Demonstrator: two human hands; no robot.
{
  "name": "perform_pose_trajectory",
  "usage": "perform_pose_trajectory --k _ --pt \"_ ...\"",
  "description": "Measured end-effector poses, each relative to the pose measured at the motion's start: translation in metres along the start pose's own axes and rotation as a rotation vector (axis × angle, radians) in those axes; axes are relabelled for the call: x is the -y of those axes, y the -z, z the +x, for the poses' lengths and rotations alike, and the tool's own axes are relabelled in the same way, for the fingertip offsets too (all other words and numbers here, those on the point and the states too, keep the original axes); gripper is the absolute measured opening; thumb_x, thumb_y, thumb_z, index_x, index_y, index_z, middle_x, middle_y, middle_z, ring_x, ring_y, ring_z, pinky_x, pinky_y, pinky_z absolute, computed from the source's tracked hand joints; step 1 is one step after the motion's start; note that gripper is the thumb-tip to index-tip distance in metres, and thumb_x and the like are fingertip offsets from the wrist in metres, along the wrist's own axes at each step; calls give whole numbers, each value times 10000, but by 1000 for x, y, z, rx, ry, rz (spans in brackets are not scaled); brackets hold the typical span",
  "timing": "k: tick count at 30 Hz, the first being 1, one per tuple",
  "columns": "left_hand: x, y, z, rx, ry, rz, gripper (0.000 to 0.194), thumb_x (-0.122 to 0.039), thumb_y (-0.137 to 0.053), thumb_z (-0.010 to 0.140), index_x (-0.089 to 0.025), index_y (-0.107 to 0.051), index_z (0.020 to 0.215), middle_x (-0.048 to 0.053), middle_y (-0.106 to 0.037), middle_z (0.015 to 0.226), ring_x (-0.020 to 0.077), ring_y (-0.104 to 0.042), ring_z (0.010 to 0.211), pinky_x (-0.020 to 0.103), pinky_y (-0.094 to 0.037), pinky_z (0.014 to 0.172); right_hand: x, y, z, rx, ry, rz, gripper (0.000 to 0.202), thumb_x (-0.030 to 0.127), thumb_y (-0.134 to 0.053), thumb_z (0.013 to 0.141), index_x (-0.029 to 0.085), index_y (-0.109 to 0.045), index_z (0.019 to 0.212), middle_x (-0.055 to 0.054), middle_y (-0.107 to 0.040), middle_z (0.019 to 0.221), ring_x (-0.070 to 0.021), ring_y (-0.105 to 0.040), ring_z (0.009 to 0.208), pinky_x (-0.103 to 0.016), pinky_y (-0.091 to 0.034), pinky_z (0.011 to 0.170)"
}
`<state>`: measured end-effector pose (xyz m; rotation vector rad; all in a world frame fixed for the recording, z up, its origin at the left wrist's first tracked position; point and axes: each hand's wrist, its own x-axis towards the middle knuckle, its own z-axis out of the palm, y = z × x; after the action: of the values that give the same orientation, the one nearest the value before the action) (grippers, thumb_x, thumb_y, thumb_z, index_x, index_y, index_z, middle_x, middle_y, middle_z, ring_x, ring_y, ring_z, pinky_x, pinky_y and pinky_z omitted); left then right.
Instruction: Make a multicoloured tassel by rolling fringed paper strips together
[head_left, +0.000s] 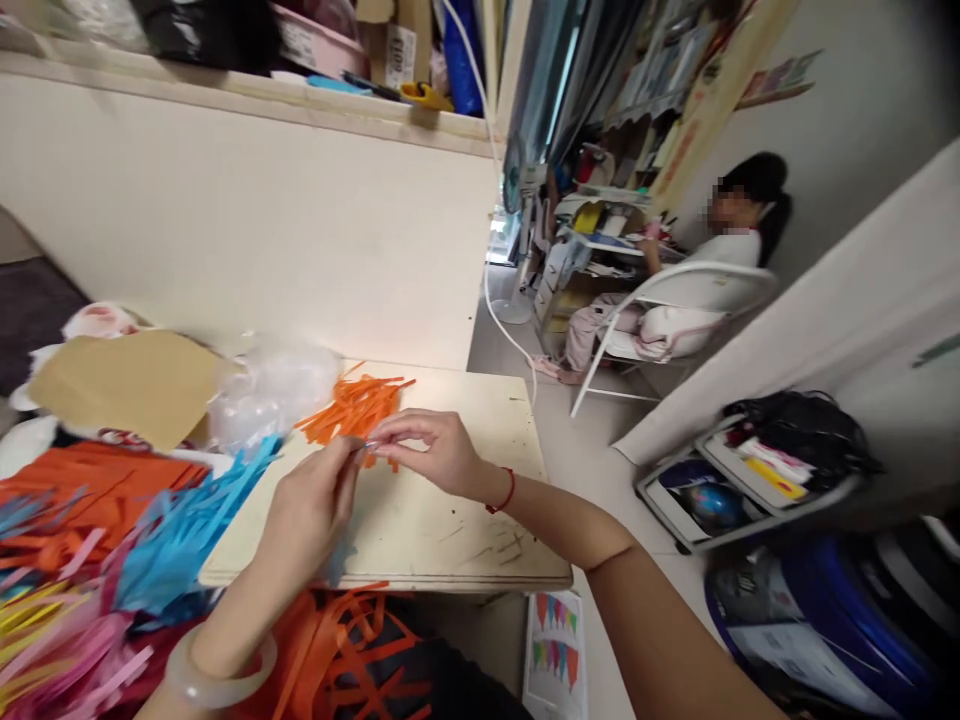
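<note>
Above the small pale table point(465, 540), my left hand point(311, 505) and my right hand point(435, 452) meet with their fingertips pinched together. Between them is something small and thin, partly bluish, too tiny to name. Just behind the fingers lies a bunch of orange fringed strips point(360, 400) on the tabletop. More orange strips point(337, 655) spread over my lap, below the table edge. Blue fringed strips point(187, 530) rest to the left of my left hand, overlapping the table's corner.
At left are orange fringe point(90, 500), pink strips point(67, 640), brown paper point(127, 385) and a clear plastic bag point(274, 390). A person point(739, 230) sits on a white folding chair point(697, 290) at a desk. A cart point(757, 520) and blue bucket point(817, 600) stand right.
</note>
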<state>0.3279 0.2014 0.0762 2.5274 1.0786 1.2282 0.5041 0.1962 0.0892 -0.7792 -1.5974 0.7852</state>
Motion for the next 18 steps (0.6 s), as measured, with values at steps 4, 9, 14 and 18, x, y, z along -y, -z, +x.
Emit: perform_pose_trajectory --k 4,9,14,18 --pt "4 -6 -2 14 -72 57 170 -309 -385 929 -223 -522 877 -3 -604 677 169 -591 596 248 -389 552 -5 5 -3 32 -29 15 127 261 -718 762 159 -718 837 -41 -719 843 -129 -667 790 -295 -563 823" --pt "5 -4 -5 4 -61 203 220 -358 -336 940 -219 -493 872 6 -564 614 207 -583 552 275 -364 500 -4 7 0 93 15 -70 83 243 -696 788 175 -714 833 -38 -718 868 -128 -660 822 -290 -549 836" --pt "0 5 -4 9 -74 139 188 -350 -310 944 -208 -431 923 26 -591 672 194 -598 534 262 -395 463 -2 3 4 102 -69 2 197 242 -743 741 168 -678 912 -28 -705 878 -116 -657 805 -292 -550 842" --pt "2 8 -4 43 -95 114 168 -318 -317 928 -194 -411 992 73 -628 770 203 -636 597 271 -446 496 -2 -2 6 139 -116 21 218 226 -744 733 164 -653 922 -28 -697 868 -121 -666 827 -293 -544 848"
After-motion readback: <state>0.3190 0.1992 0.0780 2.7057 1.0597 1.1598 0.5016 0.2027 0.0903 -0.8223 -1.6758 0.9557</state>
